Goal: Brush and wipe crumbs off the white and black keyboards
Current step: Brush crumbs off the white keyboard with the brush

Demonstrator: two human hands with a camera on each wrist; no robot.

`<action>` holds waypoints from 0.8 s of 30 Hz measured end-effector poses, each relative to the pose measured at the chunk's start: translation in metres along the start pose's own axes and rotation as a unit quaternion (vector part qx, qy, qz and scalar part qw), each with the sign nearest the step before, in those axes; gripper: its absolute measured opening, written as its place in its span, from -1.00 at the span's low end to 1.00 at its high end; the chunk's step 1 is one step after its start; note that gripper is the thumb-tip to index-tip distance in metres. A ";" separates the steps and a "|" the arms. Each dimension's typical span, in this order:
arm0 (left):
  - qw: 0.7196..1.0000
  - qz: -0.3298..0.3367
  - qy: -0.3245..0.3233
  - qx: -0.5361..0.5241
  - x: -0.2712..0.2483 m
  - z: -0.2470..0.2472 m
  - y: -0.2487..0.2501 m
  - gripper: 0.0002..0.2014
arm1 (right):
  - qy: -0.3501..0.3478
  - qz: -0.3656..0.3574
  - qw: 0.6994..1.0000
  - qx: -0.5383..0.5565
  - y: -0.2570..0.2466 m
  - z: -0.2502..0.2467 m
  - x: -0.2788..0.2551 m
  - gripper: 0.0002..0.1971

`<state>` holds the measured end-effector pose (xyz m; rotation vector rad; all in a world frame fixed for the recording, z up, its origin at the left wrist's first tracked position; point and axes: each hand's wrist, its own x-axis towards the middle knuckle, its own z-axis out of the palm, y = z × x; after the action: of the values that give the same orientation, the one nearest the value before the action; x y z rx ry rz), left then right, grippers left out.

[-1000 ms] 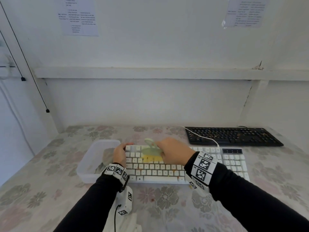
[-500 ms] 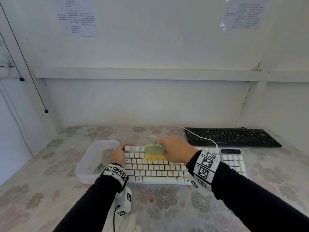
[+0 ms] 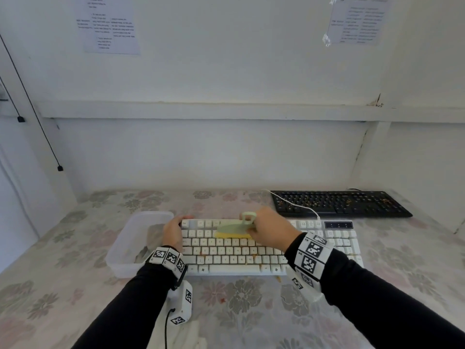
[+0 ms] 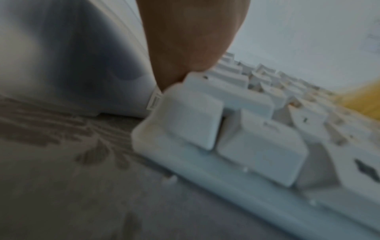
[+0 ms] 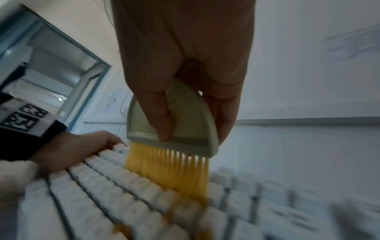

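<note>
Yellow-bristled brush (image 5: 172,129) pinched in right hand (image 3: 270,229), sweeping white keyboard (image 3: 251,250); left hand (image 3: 173,231) gripping its corner. Next: push crumbs toward tub (image 3: 125,243), probably.

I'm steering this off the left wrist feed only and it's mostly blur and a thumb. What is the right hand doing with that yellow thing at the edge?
Observer: The right hand pinches a pale green brush; its yellow bristles are down on the white keyboard's upper rows.
Operator: Where does my left hand sit overall?
Observer: The left hand grips the keyboard's far left corner, beside a clear plastic tub.
Operator: Any crumbs left?
Observer: Yes, orange bits lie among the lower key rows.
Operator: And the black keyboard?
Observer: The black keyboard lies behind, to the right, untouched, with orange specks on it.
</note>
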<state>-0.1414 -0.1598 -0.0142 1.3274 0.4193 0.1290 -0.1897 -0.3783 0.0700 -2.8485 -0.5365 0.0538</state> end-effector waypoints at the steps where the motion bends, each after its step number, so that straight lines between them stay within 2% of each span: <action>1: 1.000 0.002 -0.002 0.003 0.000 0.000 0.000 -0.70 | -0.004 0.017 1.000 0.006 0.009 -0.002 -0.003 -0.76; 6: 1.000 0.009 -0.004 0.014 -0.003 -0.001 0.003 -0.67 | 0.008 0.043 0.999 0.002 0.052 -0.016 -0.028 -0.80; 9: 1.000 0.008 -0.004 0.022 -0.001 -0.001 0.001 -0.65 | 0.005 0.085 0.996 -0.028 0.076 -0.025 -0.039 -0.80; 12: 0.999 0.017 -0.006 0.037 -0.003 -0.001 0.002 -0.64 | -0.005 0.129 0.990 -0.059 0.085 -0.041 -0.052 -0.92; 13: 0.999 0.020 -0.005 0.037 -0.004 -0.001 0.002 -0.63 | -0.002 0.128 0.990 -0.065 0.082 -0.047 -0.056 -0.89; 15: 0.999 0.015 -0.002 0.028 -0.005 0.000 0.003 -0.64 | 0.016 0.101 0.993 -0.054 0.072 -0.057 -0.059 -0.74; 18: 1.000 0.013 0.000 0.024 -0.008 0.001 0.005 -0.65 | 0.066 0.035 0.997 0.015 0.051 -0.059 -0.052 -0.85; 21: 1.000 0.013 0.001 0.019 -0.010 0.001 0.006 -0.65 | 0.040 -0.034 0.996 0.068 0.017 -0.043 -0.032 -0.78; 24: 1.000 0.018 0.009 0.017 -0.010 0.001 0.005 -0.65 | 0.009 -0.067 0.992 0.110 -0.020 -0.020 -0.006 -0.65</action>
<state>-0.1494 -0.1628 -0.0068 1.3684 0.4147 0.1646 -0.2010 -0.3676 0.0945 -2.5912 -0.6735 0.0595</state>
